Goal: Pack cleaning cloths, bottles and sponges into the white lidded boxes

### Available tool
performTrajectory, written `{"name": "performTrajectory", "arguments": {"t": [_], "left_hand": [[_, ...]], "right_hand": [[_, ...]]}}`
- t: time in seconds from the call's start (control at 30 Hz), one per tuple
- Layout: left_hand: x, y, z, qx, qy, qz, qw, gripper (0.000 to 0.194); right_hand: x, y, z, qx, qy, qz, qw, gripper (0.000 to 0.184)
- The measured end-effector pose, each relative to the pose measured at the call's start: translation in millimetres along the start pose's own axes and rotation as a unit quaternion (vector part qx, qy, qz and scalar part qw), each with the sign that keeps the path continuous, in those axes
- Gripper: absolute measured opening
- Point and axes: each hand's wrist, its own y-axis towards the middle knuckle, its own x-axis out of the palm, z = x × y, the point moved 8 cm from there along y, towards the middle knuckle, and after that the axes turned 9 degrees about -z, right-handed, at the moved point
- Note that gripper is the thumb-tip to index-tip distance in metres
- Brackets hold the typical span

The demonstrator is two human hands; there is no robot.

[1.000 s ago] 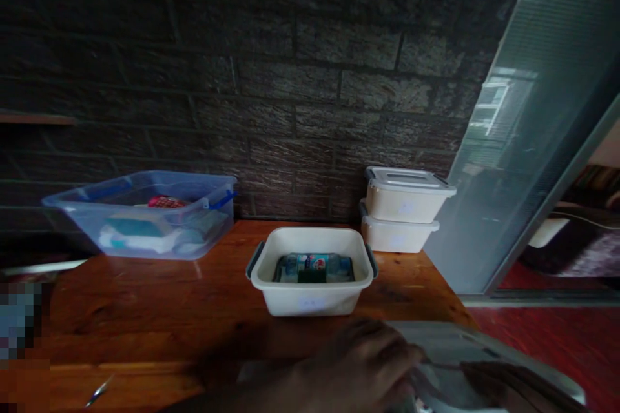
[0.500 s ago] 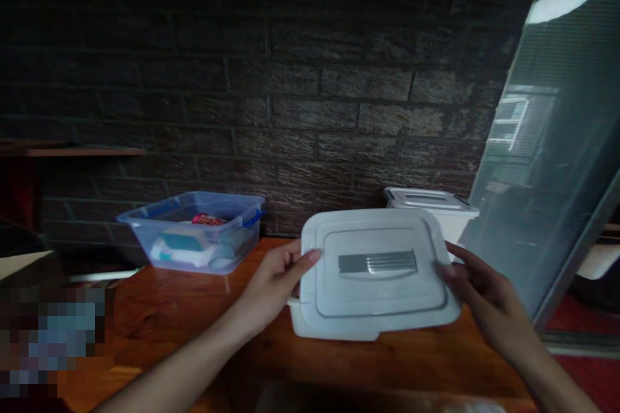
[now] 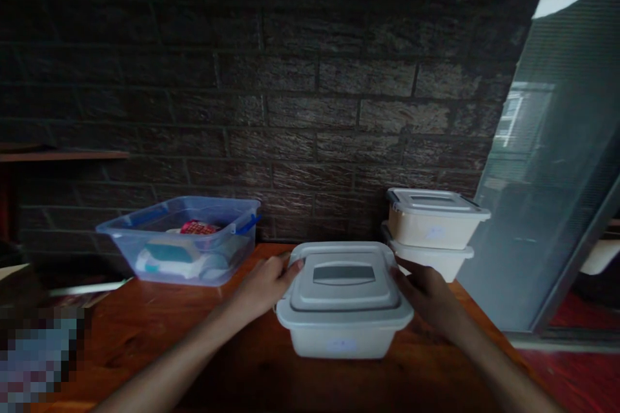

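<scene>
Box (image 3: 341, 343) of pale plastic stands on the brown desk (image 3: 155, 313), right in front, with a lid (image 3: 345, 299) on top. It sits between the left hand (image 3: 264, 285) and the right hand (image 3: 431, 290), about as near to each. Both pinch the lid's ends, the left thumb on top; some fingers are hidden. The lid's long side runs left to right, from hand to hand, and its grey strip (image 3: 345, 273) points the same way. Farther back, a blue tub (image 3: 247, 248) sits left, and two stacked boxes (image 3: 426, 233) sit right, near the dark brick wall (image 3: 320, 103).
</scene>
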Motion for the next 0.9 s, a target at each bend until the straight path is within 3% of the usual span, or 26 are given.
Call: {"name": "performTrajectory", "arguments": {"t": [0.17,0.43,0.53,0.67,0.73,0.8,0.9], "left_hand": [[10.8,10.0,-12.5,-0.061,0.081,-0.03,0.994,0.05],[8.6,2.6,-22.1,-0.067,0.055,-0.034,0.996,0.05],[5.2,-1.2,-23.4,-0.072,0.03,-0.024,0.997,0.051],[3.7,-11.5,-28.2,-0.076,-0.045,0.0,0.996,0.052],[15.3,-20.6,-42.2,-0.132,-0.125,-0.02,0.983,0.056],[38.9,-31.2,-58.3,-0.204,-0.233,-0.071,0.948,0.059],[66.0,-37.5,-65.3,-0.228,-0.357,-0.109,0.899,0.058]], "right_hand": [[4.1,-2.7,17.1,0.047,-0.044,-0.026,0.998,0.048],[15.9,-3.3,26.1,0.054,-0.085,-0.059,0.993,0.045],[12.8,-5.4,38.0,0.094,-0.082,-0.058,0.99,0.054],[7.8,-13.5,60.5,0.186,-0.01,-0.046,0.981,0.08],[19.4,-19.8,69.7,0.22,0.08,-0.081,0.969,0.08],[37.5,-26.8,75.3,0.251,0.183,-0.122,0.943,0.068],[55.1,-32.0,75.1,0.264,0.275,-0.136,0.914,0.055]]}}
